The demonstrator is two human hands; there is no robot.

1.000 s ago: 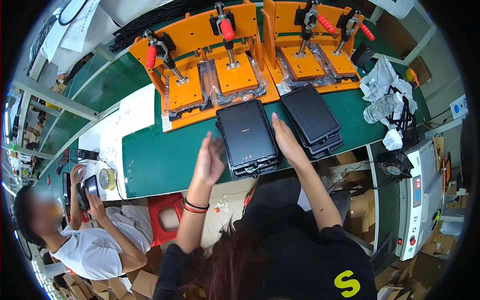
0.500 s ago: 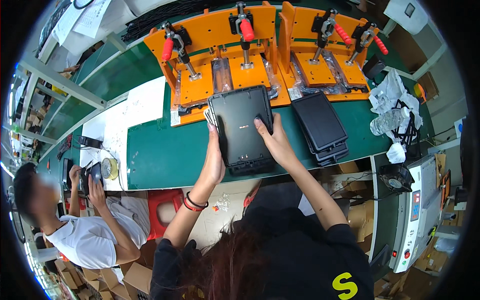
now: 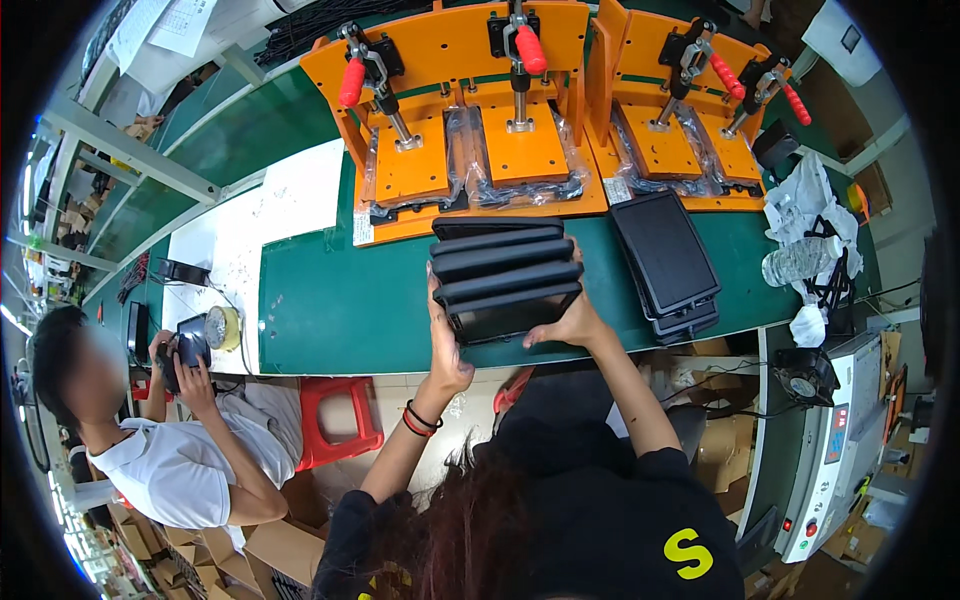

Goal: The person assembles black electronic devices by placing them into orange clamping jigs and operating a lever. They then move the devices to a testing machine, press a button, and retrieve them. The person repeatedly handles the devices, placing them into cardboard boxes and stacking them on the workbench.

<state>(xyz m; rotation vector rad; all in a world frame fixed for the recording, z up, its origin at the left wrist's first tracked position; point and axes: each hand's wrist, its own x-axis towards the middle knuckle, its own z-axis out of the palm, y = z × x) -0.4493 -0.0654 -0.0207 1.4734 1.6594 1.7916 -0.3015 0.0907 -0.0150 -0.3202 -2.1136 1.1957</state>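
Note:
Between my two hands is a stack of several flat black tablet-like devices (image 3: 505, 262), tilted so that their long edges face up. My left hand (image 3: 447, 340) grips the stack's left end, and its fingers are partly hidden behind the devices. At the right end my right hand (image 3: 570, 318) holds on, the thumb lying along the nearest device's face. A second stack of black tablet-like devices (image 3: 665, 255) rests on the green table (image 3: 310, 300), right of my hands. Beyond the held stack stands an orange clamping fixture (image 3: 415, 175) with red-handled toggle clamps.
Another orange fixture (image 3: 655, 150) adjoins on the right. A clear plastic bottle (image 3: 800, 262) and crumpled white plastic lie at the table's right end. To the left, a seated person (image 3: 180, 470) handles a black device near a tape roll (image 3: 221, 328). A red stool (image 3: 335, 425) stands below the table.
The held stack has tipped from showing a broad back face to showing several stacked edges, and sits slightly lower. My hands have shifted with it. The view has moved slightly.

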